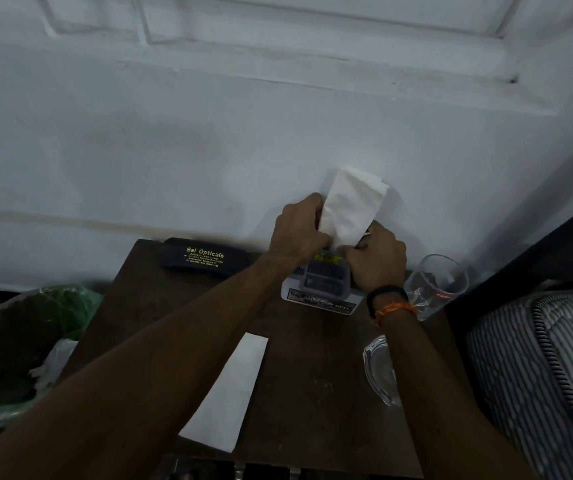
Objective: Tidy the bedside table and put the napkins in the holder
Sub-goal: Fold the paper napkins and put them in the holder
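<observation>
A folded white napkin stands upright at the back of the brown bedside table, its lower end down between my two hands. My left hand grips its left edge and my right hand pinches its lower right corner. Just below my hands sits a grey holder with a white labelled base; the napkin's bottom edge is hidden by my fingers. A second folded white napkin lies flat on the table near the front, partly under my left forearm.
A black spectacle case lies at the table's back left against the white wall. A clear drinking glass stands at the back right, and a clear glass dish lies at the right edge. Left is a green-lined bin; right is a striped mattress.
</observation>
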Demonstrator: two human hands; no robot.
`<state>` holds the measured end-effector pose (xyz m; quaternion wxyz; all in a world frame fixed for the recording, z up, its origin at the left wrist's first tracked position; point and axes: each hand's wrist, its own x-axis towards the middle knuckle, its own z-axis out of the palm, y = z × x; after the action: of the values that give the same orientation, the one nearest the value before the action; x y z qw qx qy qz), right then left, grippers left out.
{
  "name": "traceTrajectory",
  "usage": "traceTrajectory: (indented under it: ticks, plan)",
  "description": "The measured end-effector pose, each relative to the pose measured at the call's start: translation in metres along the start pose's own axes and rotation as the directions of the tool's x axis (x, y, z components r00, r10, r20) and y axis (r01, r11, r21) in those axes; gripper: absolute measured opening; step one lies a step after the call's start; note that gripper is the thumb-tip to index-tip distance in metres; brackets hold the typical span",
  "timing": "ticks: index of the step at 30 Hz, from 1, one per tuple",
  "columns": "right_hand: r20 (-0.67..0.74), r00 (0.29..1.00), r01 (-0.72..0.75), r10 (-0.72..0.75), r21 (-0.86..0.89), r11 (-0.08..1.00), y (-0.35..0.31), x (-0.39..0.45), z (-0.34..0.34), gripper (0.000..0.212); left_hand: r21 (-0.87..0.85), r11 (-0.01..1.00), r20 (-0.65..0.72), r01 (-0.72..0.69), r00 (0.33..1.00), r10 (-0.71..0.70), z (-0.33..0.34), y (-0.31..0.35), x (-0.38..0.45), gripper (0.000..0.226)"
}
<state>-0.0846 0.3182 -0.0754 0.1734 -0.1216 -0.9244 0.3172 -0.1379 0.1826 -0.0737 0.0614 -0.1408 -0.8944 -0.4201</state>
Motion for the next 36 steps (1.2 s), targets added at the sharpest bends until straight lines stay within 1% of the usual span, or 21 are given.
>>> traceTrajectory:
  ticks: [3, 6, 8, 10, 11, 13, 15, 17, 19, 20, 23, 26, 28, 32, 34, 36]
  plan:
    - [-0.039, 0.999, -0.005, 0.004, -0.024, 1.0, -0.002, -0.003, 0.003, 0.028, -0.02, 0.999, 0.016, 0.029, 0.999, -0.029, 0.004, -0.004, 0.0, 0.049]
    - [-0.059, 0.998, -0.009, 0.009, -0.006, 1.0, -0.004, -0.005, 0.006, 0.026, -0.057, 0.997, 0.079, 0.051, 0.996, -0.046, 0.005, -0.003, 0.004, 0.059]
    - [-0.032, 0.999, -0.008, 0.008, 0.019, 1.0, -0.006, -0.006, 0.004, 0.02, -0.052, 0.996, 0.13, 0.076, 0.989, -0.068, 0.0, -0.001, 0.008, 0.05]
    - [-0.004, 1.0, -0.014, 0.014, 0.06, 0.998, -0.007, -0.005, -0.002, 0.012, -0.017, 0.996, 0.172, 0.092, 0.981, -0.087, -0.004, 0.001, 0.011, 0.036]
    - [-0.005, 1.0, -0.012, 0.012, 0.076, 0.997, -0.008, -0.004, -0.005, 0.014, 0.0, 0.995, 0.19, 0.096, 0.977, -0.094, -0.005, 0.001, 0.012, 0.032]
    - [-0.023, 1.0, 0.011, -0.009, 0.086, 0.996, -0.006, -0.002, -0.008, 0.02, 0.016, 0.995, 0.21, 0.103, 0.972, -0.104, -0.005, 0.0, 0.013, 0.032]
    - [-0.034, 0.999, 0.039, -0.038, 0.049, 0.998, -0.003, 0.0, -0.007, 0.025, 0.025, 0.994, 0.205, 0.11, 0.972, -0.113, -0.003, -0.001, 0.013, 0.033]
    - [-0.05, 0.998, 0.038, -0.037, 0.015, 0.999, 0.0, 0.001, -0.003, 0.029, 0.032, 0.994, 0.202, 0.102, 0.974, -0.107, -0.002, -0.002, 0.014, 0.033]
    - [-0.064, 0.997, 0.036, -0.036, 0.0, 0.999, 0.001, 0.001, 0.001, 0.03, 0.025, 0.994, 0.196, 0.103, 0.975, -0.106, -0.002, -0.001, 0.014, 0.044]
    - [-0.066, 0.997, 0.041, -0.041, -0.008, 0.999, 0.001, 0.001, 0.001, 0.029, 0.017, 0.995, 0.192, 0.102, 0.976, -0.103, -0.002, -0.002, 0.014, 0.047]
    - [-0.046, 0.998, 0.041, -0.04, 0.008, 0.999, -0.001, 0.0, 0.001, 0.024, 0.018, 0.995, 0.181, 0.099, 0.978, -0.1, -0.001, -0.004, 0.013, 0.049]
    - [-0.027, 1.0, 0.004, -0.002, 0.086, 0.996, -0.002, 0.001, -0.004, 0.024, 0.042, 0.994, 0.159, 0.105, 0.981, -0.11, 0.002, -0.007, 0.014, 0.043]
    - [-0.036, 0.999, 0.009, -0.005, 0.108, 0.994, 0.0, 0.004, -0.007, 0.024, 0.064, 0.992, 0.146, 0.111, 0.982, -0.119, 0.003, -0.007, 0.015, 0.039]
    - [-0.07, 0.997, 0.037, -0.033, 0.063, 0.997, 0.005, 0.008, -0.005, 0.02, 0.089, 0.988, 0.129, 0.128, 0.982, -0.138, 0.007, -0.006, 0.016, 0.046]
    - [-0.065, 0.997, 0.054, -0.051, 0.041, 0.998, 0.008, 0.006, 0.0, 0.021, 0.071, 0.989, 0.134, 0.133, 0.981, -0.142, 0.008, -0.005, 0.016, 0.043]
    - [-0.052, 0.997, 0.06, -0.059, 0.014, 0.998, 0.01, 0.002, 0.005, 0.02, 0.042, 0.991, 0.128, 0.126, 0.983, -0.13, 0.008, -0.004, 0.015, 0.048]
